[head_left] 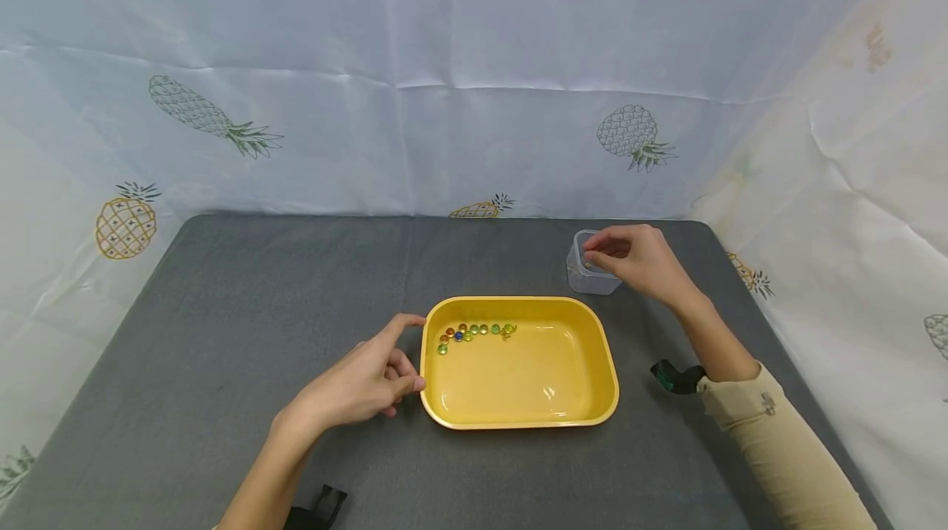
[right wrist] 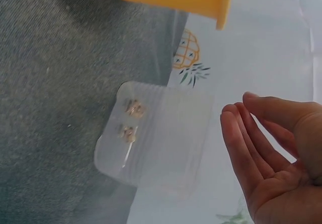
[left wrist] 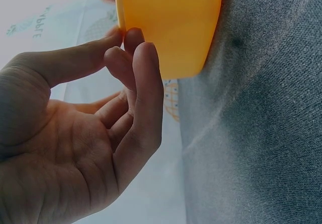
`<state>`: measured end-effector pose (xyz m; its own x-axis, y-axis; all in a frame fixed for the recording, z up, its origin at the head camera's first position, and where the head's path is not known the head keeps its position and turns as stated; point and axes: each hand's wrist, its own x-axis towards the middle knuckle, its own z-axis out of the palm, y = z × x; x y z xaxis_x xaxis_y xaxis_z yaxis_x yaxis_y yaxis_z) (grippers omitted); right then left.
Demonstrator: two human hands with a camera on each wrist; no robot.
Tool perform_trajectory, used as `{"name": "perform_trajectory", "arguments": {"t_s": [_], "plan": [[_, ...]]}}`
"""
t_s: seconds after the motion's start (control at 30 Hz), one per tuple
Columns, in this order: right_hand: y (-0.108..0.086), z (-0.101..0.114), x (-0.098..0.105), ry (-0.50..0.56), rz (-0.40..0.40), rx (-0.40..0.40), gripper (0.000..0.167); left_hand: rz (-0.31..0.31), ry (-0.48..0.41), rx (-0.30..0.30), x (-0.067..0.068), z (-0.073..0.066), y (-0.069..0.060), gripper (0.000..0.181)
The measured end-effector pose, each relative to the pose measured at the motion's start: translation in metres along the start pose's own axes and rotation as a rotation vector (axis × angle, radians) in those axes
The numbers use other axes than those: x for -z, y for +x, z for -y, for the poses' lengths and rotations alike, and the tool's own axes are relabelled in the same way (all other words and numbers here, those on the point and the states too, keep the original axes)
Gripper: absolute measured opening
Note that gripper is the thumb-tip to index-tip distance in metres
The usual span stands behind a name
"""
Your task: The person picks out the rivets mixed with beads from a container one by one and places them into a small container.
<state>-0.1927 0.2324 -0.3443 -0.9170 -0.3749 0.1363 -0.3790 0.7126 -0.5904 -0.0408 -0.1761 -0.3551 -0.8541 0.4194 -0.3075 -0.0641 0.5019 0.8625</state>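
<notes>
The yellow tray [head_left: 548, 386], a single one, is seen just below the middle of the head view, set on a grey table [head_left: 296, 291]. A curved line of small glass marbles [head_left: 484, 329] is contained in its upper left part: one blue, three reddish, and the rest green or yellow-green, perhaps ten in all, though the right end of the line is too small for a sure count. A tiny gold-coloured piece [head_left: 507, 337] can be made out at that end.

The tray's left side is touched by the left hand [head_left: 355, 390], its index finger and thumb set wide apart along the rim. One clear container [head_left: 594, 283] is placed just beyond the tray's upper right corner, and two small pinkish-brown pieces [right wrist: 134, 108] are seen at its base in the right wrist view. The right hand [head_left: 640, 258] is held just above its mouth, thumb and fingertips brought into a narrow pinch; whether anything is held between them cannot be told. A beige sleeve [head_left: 785, 439] is shown at the lower right.
</notes>
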Motion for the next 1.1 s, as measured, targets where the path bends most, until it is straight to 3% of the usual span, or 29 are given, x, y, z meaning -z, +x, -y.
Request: {"name": "perform_trajectory", "arguments": {"t_s": [0.53, 1.1], "plan": [[-0.004, 0.041, -0.009, 0.079, 0.087, 0.099, 0.014, 0.001, -0.006, 0.008, 0.0, 0.002, 0.0, 0.073], [-0.012, 0.058, -0.036, 0.152, 0.244, 0.171, 0.014, -0.001, -0.006, 0.002, -0.001, 0.001, 0.0, 0.072]]}}
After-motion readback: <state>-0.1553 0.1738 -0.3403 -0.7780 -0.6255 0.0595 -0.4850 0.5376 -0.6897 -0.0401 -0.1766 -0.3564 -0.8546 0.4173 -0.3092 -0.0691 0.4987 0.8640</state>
